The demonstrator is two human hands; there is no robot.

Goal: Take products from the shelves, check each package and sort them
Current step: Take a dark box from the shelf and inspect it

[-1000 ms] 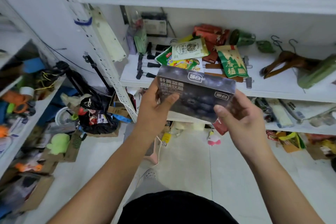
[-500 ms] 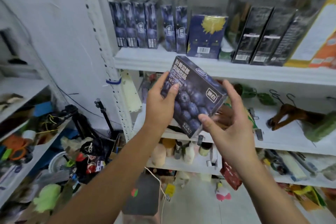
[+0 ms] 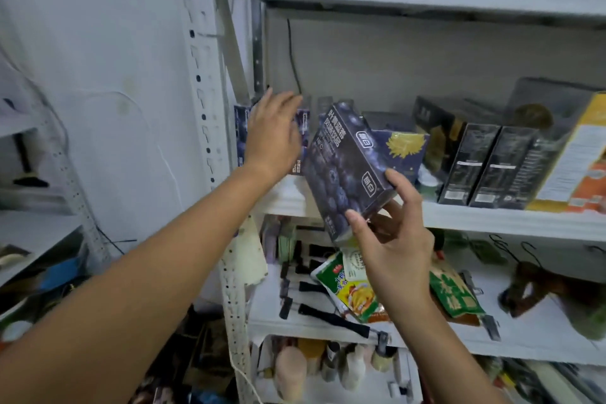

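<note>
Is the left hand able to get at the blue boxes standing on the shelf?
Probably yes. The left hand is open, right in front of the blue boxes, with nothing between them. The right hand holds the blueberry box off to the side.

The left hand (image 3: 273, 138) hides most of the shelved blue boxes (image 3: 240, 131).

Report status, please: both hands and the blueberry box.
Left hand open, at the shelved box row. Right hand grips blueberry box, tilted, off shelf. Left hand covers part of the row.
</note>
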